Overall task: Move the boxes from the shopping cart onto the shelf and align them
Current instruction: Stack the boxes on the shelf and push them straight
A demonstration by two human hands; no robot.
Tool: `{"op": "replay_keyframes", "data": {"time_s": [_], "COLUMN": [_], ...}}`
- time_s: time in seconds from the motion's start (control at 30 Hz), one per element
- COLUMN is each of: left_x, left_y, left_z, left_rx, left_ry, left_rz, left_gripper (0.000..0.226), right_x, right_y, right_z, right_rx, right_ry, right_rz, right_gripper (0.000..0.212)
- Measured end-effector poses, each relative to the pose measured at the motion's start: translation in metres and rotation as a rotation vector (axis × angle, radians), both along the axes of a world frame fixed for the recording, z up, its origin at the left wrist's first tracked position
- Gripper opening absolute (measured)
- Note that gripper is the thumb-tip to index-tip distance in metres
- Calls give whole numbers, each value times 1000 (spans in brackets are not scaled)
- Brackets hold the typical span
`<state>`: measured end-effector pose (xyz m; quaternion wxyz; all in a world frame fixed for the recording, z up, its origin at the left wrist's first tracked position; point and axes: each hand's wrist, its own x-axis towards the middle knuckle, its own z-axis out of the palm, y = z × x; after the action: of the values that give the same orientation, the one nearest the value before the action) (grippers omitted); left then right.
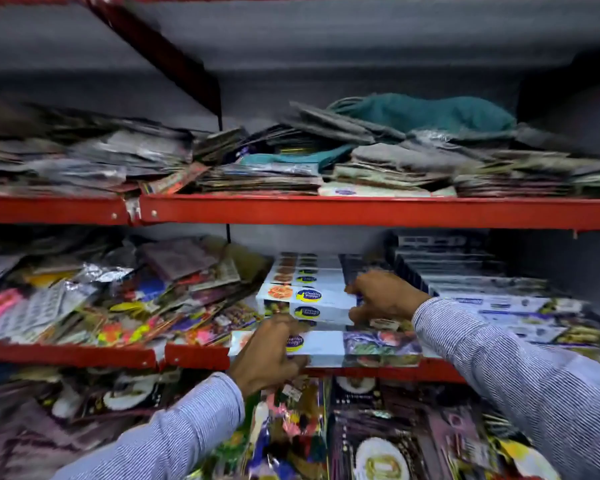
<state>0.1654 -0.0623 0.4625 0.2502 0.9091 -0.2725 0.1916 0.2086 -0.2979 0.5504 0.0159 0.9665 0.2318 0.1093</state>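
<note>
A stack of flat white boxes point(309, 299) with blue round logos lies on the middle shelf point(194, 356), near its centre. My right hand point(383, 297) grips the right end of the upper boxes in that stack. A lower white box point(329, 346) with a food picture juts over the shelf's front edge. My left hand point(269, 355) holds its left end, fingers over the top. The shopping cart is out of view.
Loose colourful packets point(101, 306) crowd the middle shelf to the left. Rows of dark and white boxes point(482, 292) fill its right side. The upper shelf point(361, 209) holds flat packet piles and teal cloth. More packets hang or lie below point(378, 438).
</note>
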Motion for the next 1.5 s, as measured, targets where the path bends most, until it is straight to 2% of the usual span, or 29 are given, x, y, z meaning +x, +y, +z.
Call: {"op": "replay_keyframes", "data": {"time_s": [0.37, 0.57, 0.83, 0.87, 0.93, 1.0, 1.07, 1.23, 1.4, 1.5], "left_x": [71, 88, 94, 94, 95, 96, 96, 93, 93, 95], "left_y": [-17, -22, -27, -26, -27, -28, -29, -29, -27, -26], "left_z": [-2, -13, -26, -28, -30, -31, -32, -41, -44, -45], "left_rx": [7, 2, 3, 19, 39, 29, 29, 43, 152, 233], "left_ry": [-2, 30, 13, -7, -36, -42, -58, -119, -123, -118], "left_rz": [52, 50, 90, 103, 121, 121, 118, 140, 165, 161], "left_gripper": [55, 56, 54, 54, 52, 50, 49, 45, 62, 65], "right_x": [74, 84, 87, 87, 84, 84, 79, 54, 34, 32], "right_y": [-18, -18, -20, -20, -18, -16, -14, -7, -2, -4], "right_z": [-25, -29, -44, -45, -49, -56, -62, -71, -85, -97], "right_rx": [72, 95, 121, 120, 114, 135, 186, 263, 266, 214], "right_ry": [173, 201, 144, 135, 120, 96, 75, -29, -58, -38], "right_rz": [-3, 12, -65, -76, -93, -93, -72, -62, -49, -89], "right_gripper": [12, 31, 39, 35, 9, 14, 9, 34, 57, 62]}}
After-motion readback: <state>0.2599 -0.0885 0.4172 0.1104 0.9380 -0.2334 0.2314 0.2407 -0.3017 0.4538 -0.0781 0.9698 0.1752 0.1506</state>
